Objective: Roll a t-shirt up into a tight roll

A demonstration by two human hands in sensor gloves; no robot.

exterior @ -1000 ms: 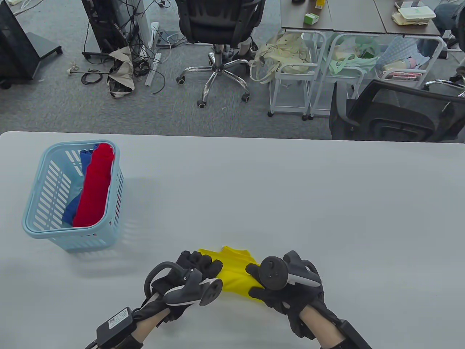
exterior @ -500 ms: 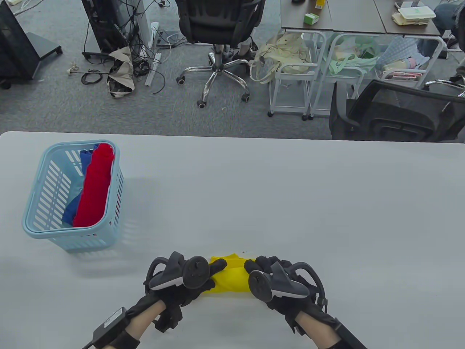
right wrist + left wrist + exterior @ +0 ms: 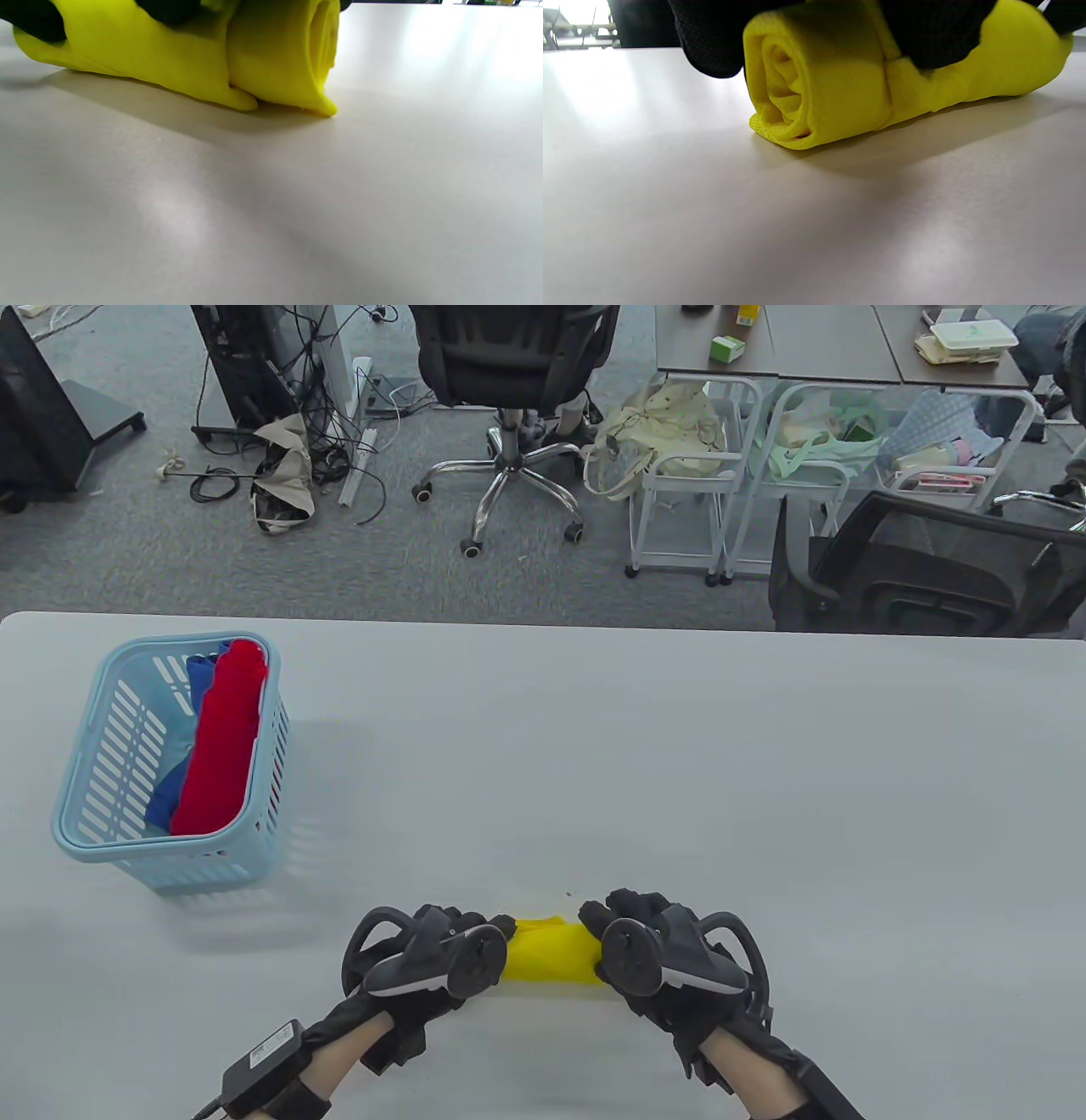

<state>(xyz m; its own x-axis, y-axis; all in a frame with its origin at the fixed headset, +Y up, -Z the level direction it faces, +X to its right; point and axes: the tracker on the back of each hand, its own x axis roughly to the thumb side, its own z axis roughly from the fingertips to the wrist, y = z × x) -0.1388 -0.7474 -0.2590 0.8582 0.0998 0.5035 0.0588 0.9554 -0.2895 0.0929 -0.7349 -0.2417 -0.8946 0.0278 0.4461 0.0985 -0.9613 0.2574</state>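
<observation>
Both grips, left hand (image 3: pixel 441 954) and right hand (image 3: pixel 657 954), clutch one yellow t-shirt (image 3: pixel 550 957) roll.

Bright yellow rolled fabric t-shirt (image 3: pixel 550 957), fine mesh weave showing at its spiral end (image 3: pixel 780 97). Black gloved left hand (image 3: pixel 441 954) and right hand (image 3: pixel 657 959), dark grey trackers on both. Plain pale grey bench (image 3: pixel 679 780). Light blue slotted plastic basket (image 3: pixel 102 746) with a red cloth roll (image 3: pixel 222 738) and a blue cloth roll (image 3: pixel 197 683).
</observation>
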